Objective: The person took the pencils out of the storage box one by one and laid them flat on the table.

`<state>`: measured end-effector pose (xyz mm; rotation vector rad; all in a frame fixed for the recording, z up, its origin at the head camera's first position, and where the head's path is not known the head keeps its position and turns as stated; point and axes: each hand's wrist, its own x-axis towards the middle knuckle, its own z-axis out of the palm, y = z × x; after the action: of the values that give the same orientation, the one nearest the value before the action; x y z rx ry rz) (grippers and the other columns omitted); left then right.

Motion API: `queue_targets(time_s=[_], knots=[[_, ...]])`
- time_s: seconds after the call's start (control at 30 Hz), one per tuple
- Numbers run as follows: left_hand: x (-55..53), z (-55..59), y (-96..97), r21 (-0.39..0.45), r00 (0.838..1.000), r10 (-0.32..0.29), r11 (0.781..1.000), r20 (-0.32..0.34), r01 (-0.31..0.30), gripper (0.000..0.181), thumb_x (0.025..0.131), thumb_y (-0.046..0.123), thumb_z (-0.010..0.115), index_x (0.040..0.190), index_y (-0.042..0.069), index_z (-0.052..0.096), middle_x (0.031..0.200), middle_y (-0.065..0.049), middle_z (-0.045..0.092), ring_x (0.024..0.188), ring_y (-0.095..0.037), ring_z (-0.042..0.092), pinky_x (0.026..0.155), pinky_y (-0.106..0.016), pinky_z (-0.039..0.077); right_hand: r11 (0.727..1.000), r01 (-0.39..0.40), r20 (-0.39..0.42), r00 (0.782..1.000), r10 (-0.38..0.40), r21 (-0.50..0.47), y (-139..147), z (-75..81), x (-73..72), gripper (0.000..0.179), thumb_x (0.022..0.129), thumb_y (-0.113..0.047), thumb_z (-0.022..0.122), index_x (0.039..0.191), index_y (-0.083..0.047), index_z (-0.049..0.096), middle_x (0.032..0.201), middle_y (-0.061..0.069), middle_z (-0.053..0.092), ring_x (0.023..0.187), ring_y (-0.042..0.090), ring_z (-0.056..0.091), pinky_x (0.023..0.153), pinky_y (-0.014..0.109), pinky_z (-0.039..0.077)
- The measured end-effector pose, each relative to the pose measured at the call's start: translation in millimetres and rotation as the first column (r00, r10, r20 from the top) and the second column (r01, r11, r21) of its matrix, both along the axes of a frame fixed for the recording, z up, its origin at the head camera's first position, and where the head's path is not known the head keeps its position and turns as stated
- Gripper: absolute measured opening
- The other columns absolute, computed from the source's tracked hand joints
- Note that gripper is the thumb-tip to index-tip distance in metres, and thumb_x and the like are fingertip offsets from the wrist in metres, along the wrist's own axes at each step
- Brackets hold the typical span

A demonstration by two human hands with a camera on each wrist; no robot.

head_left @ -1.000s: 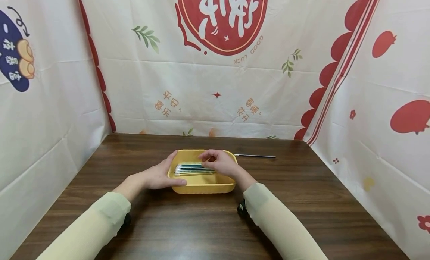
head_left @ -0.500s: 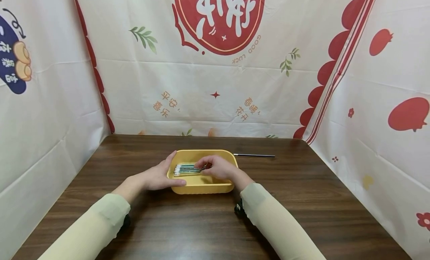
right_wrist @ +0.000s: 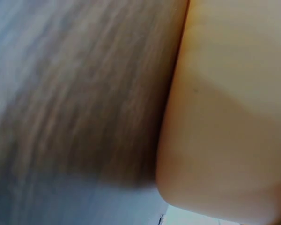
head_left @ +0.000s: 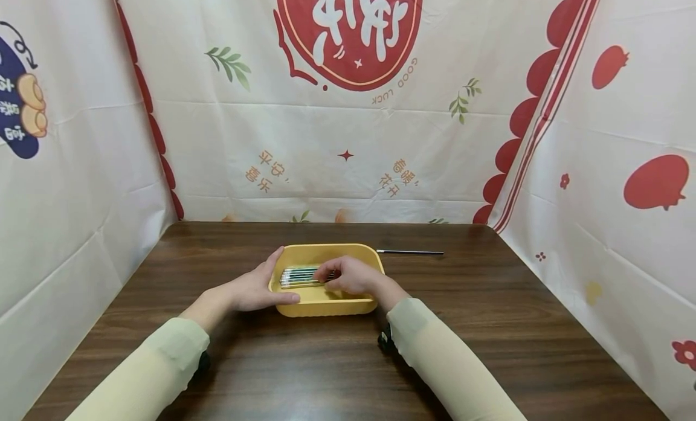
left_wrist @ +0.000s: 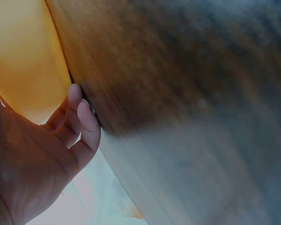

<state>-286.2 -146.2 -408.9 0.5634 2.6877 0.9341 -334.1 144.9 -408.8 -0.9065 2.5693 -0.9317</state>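
L grip [head_left: 254, 289] on yel. tray [head_left: 326, 309], R grip [head_left: 352, 276] at pencils [head_left: 297, 276]

A dark wood-grain worktop [head_left: 304, 360] fills the foreground of my head view, ringed on three sides by creased white cloth [head_left: 206, 137]. Across the back I see a red emblem [head_left: 348, 73] bearing white characters, "GOOD LUCK" lettering [head_left: 408, 73] curving beneath it, with green leaf sprigs [head_left: 229, 64] and orange characters [head_left: 263, 170] around. Red scalloped borders [head_left: 541, 73] trim both corners. Red fruit prints [head_left: 656, 181] mark the right side, a navy patch [head_left: 22, 146] the left. A slim dark rod [head_left: 410, 252] lies right of centre, near the far edge.
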Motion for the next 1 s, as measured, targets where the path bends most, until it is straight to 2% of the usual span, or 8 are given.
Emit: queue_targets(time_s=[0.4,0.77,1.0], knots=[[0.4,-0.7,0.6,0.004,1.000,-0.011,1.000,-0.009,0.011,0.136,0.091,0.074,0.077,0.177,0.014,-0.009,0.180,-0.029,0.018,0.164,-0.046,0.030,0.130,-0.066,0.031,0.999,-0.026,-0.040,0.999,0.028,0.047,1.3,-1.8,-0.1,0.028,0.098,-0.006,0.080,0.121,-0.019,0.086,0.102,-0.002,0.074,0.089,0.007,0.060,0.083,0.024,0.051],[2.1,-1.2,1.6,0.003,1.000,-0.009,1.000,-0.001,0.009,0.135,0.091,0.074,0.077,0.177,0.015,-0.010,0.181,-0.029,0.017,0.165,-0.047,0.028,0.129,-0.067,0.030,0.995,-0.022,-0.097,0.995,0.032,0.101,0.3,-2.6,2.8,0.025,0.098,-0.009,0.082,0.118,-0.024,0.088,0.099,-0.006,0.072,0.088,0.005,0.059,0.085,0.026,0.051],[2.3,-0.1,1.6,0.002,1.000,-0.006,1.000,-0.001,0.006,0.135,0.091,0.074,0.077,0.177,0.015,-0.010,0.180,-0.028,0.018,0.164,-0.046,0.031,0.129,-0.067,0.031,0.991,-0.021,-0.148,0.988,0.040,0.129,0.6,-1.5,2.8,0.027,0.099,-0.006,0.080,0.117,-0.024,0.088,0.101,-0.001,0.076,0.088,0.005,0.058,0.084,0.026,0.051]])
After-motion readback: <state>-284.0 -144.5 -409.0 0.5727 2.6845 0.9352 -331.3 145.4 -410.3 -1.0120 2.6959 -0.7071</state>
